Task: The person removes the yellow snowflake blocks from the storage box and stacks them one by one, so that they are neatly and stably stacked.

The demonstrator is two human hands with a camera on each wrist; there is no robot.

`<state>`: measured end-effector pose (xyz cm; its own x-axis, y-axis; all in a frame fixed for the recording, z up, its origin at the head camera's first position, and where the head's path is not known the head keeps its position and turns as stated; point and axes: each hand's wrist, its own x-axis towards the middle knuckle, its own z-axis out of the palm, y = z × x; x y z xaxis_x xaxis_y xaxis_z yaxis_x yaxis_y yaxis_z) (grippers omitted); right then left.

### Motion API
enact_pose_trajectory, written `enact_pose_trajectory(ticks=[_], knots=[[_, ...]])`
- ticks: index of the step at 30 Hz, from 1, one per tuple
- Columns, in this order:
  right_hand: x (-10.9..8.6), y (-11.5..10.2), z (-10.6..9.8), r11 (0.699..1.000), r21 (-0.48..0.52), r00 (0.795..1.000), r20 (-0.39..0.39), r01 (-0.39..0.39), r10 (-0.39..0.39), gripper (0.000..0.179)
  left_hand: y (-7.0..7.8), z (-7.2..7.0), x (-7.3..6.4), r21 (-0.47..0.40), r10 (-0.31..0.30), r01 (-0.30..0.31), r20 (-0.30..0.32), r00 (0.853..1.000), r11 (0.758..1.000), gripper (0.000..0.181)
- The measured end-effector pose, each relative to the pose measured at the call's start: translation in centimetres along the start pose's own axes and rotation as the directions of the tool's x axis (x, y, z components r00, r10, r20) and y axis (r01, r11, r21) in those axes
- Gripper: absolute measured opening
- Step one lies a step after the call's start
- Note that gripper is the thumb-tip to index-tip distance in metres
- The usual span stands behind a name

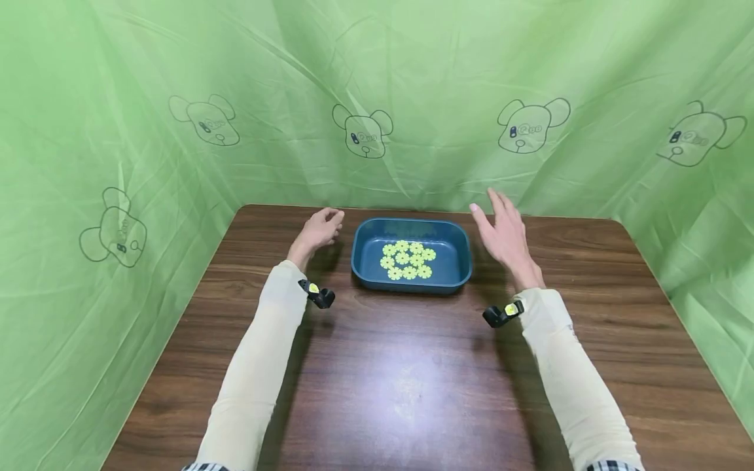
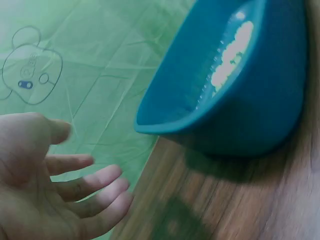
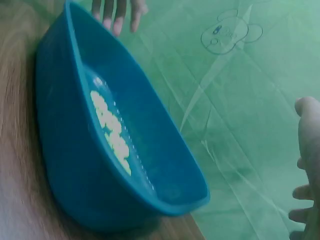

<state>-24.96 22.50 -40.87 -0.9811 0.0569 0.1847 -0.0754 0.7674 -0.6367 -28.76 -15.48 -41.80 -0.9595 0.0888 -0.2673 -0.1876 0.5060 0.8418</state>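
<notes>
A blue rectangular basin (image 1: 365,278) stands on the wooden table, with several small yellow-green flower-shaped pieces (image 1: 402,258) lying flat on its floor. To the basin's left, apart from its rim, my left hand (image 1: 319,230) hovers with relaxed fingers. The left wrist view shows that hand's palm (image 2: 30,185) and loosely bent fingers, with nothing held. My right hand (image 1: 505,237) is raised off the basin's right end, its fingers straight and thumb spread. Only part of the right hand (image 3: 311,145) enters the right wrist view, at the right edge. Neither hand touches the basin.
The brown wooden table (image 1: 353,379) reflects a bright light patch at its front middle. Green cloth (image 1: 436,85) printed with bear heads hangs behind the table and at both sides. Each sleeve carries a black wrist camera (image 1: 321,297) on a strap.
</notes>
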Motion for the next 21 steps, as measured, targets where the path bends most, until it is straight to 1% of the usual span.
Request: enact_pose_trajectory(ticks=[1,2,3,6,9,12,14,19,21], knots=[[0.0,-0.2,0.1,0.999,0.039,1.000,-0.005,0.003,-0.003,0.071,0.0,0.1,0.0,-0.069,-0.018,0.019,0.025,1.000,0.997,0.049],[0.1,-0.4,0.1,0.997,0.080,1.000,-0.009,0.003,-0.002,0.071,0.0,0.2,0.1,-0.140,-0.037,0.043,0.048,0.998,0.989,0.044],[0.0,-0.7,0.2,0.992,0.122,1.000,-0.011,0.001,0.000,0.070,-0.1,0.3,0.1,-0.182,-0.051,0.062,0.065,0.997,0.981,0.040],[0.1,-1.3,0.5,0.971,0.237,1.000,-0.015,-0.015,0.020,0.068,-0.2,0.7,0.2,-0.252,-0.080,0.104,0.103,0.991,0.962,0.034],[0.0,-1.8,0.9,0.948,0.312,0.998,0.003,-0.056,0.058,0.067,-0.3,1.2,0.1,-0.260,-0.089,0.118,0.122,0.989,0.958,0.033],[-0.2,-2.1,1.4,0.936,0.339,0.996,0.026,-0.093,0.089,0.067,-0.2,1.6,-0.1,-0.248,-0.088,0.121,0.140,0.986,0.961,0.034],[-0.3,-2.3,1.8,0.928,0.358,0.994,0.041,-0.107,0.099,0.065,0.0,1.9,-0.2,-0.225,-0.091,0.123,0.148,0.985,0.966,0.034],[-0.5,-2.6,3.1,0.899,0.425,0.994,0.071,-0.107,0.085,0.058,0.3,2.3,-0.4,-0.152,-0.107,0.130,0.153,0.982,0.980,0.034],[-0.5,-2.6,3.6,0.892,0.441,0.994,0.077,-0.102,0.075,0.056,0.4,2.4,-0.4,-0.137,-0.110,0.131,0.149,0.983,0.982,0.034]])
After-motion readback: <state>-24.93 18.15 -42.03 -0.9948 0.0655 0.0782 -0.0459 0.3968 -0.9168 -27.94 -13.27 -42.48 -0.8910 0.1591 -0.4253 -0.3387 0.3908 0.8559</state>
